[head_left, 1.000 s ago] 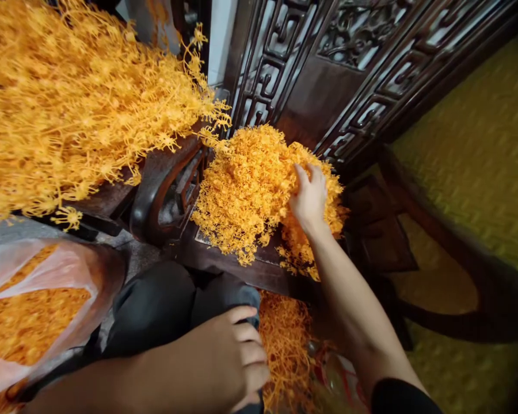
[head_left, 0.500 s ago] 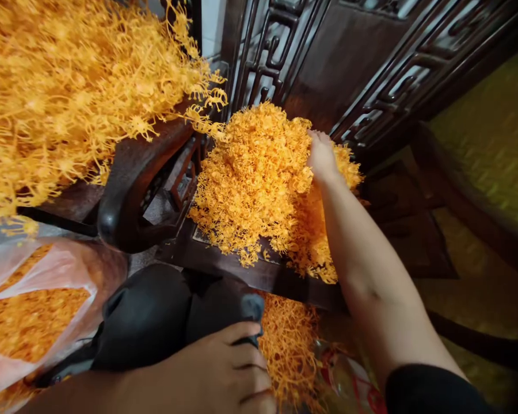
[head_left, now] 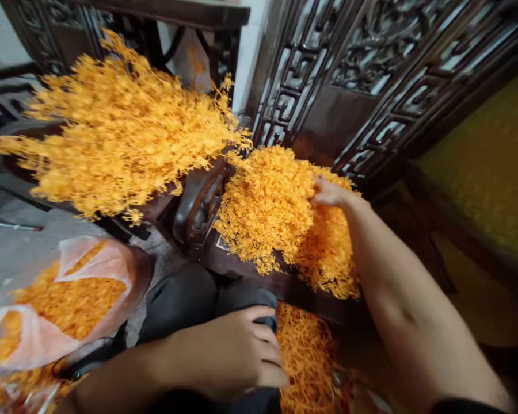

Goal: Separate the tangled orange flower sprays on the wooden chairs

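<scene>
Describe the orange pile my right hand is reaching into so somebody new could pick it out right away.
Find the dark carved wooden screen. Below it, a heap of fine orange strands lies on a dark wooden seat, with the right hand pressed into its top. Unlike the bagged orange strands at left, it lies loose.

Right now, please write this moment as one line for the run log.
right hand: fingers dug into heap of orange plastic flower sprigs on dark carved wooden chair | left hand: resting on black-trousered knee, holding nothing

A dense mound of orange artificial sprigs [head_left: 267, 210] lies heaped on the dark wooden seat [head_left: 259, 273].
</scene>
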The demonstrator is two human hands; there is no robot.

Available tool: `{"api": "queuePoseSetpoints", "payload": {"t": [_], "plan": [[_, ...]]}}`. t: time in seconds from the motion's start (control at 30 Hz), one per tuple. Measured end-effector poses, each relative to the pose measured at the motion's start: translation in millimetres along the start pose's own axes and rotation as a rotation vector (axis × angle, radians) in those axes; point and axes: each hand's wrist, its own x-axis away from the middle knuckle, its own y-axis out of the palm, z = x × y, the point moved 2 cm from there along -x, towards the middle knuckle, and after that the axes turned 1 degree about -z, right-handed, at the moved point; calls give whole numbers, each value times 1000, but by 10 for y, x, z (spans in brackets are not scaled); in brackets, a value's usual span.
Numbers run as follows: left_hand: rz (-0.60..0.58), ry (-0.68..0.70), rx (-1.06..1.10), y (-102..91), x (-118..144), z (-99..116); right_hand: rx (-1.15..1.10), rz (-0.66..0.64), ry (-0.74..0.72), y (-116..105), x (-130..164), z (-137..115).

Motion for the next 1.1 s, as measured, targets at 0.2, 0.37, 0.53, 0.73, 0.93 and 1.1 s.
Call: {"api": "queuePoseSetpoints", "payload": {"t": [0.2,0.37,0.53,0.73,0.93,1.1], "plan": [[-15,-57,-15,61,242,-9,512,-225,7,-600,203,-309],[-72,-125,12,66,325,-51,560,170,-278,-1077,518,-1343],[246,-88,-107,-134,398,-43,119,282,-865,-1189,624,-2789],[796,-265,-316,-966,853,7,226,72,-765,-999,395,-3341],[979,-632,-446,-1709,1187,-294,-62,370,-891,-1043,813,-3268],[724,-928,-657,-1952,1092,-877,-604,662,-758,-892,1166,-3395]]}}
